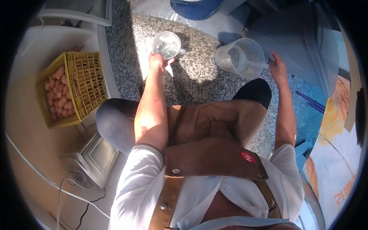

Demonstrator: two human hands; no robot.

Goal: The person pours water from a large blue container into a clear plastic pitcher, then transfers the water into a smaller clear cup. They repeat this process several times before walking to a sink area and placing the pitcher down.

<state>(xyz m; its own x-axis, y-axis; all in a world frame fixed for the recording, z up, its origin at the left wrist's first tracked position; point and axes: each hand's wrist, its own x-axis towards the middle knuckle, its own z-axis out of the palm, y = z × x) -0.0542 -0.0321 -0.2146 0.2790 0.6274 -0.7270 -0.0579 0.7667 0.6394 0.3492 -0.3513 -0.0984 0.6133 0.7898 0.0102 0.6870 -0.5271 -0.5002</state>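
Observation:
My left hand (157, 62) grips a small clear plastic measuring cup (166, 46) by its side, the thumb spread below the rim. Clear liquid that looks like water glints in this cup, and its short handle or spout points right. At the right, my right hand (278, 69) is at the handle of a larger clear plastic jug (240, 57) and appears to hold it. The jug is tilted, its wide mouth towards me and its base to the left. Its contents are hard to make out. Both vessels appear above the speckled stone floor (198, 74).
A yellow plastic crate (86, 86) of brown eggs stands at the left, above a metal-topped appliance (97, 161) with loose cables (83, 198). A blue bucket (195, 8) is at the top. A grey bin-like container (287, 40) stands beyond my right hand; a printed sack (336, 149) lies right.

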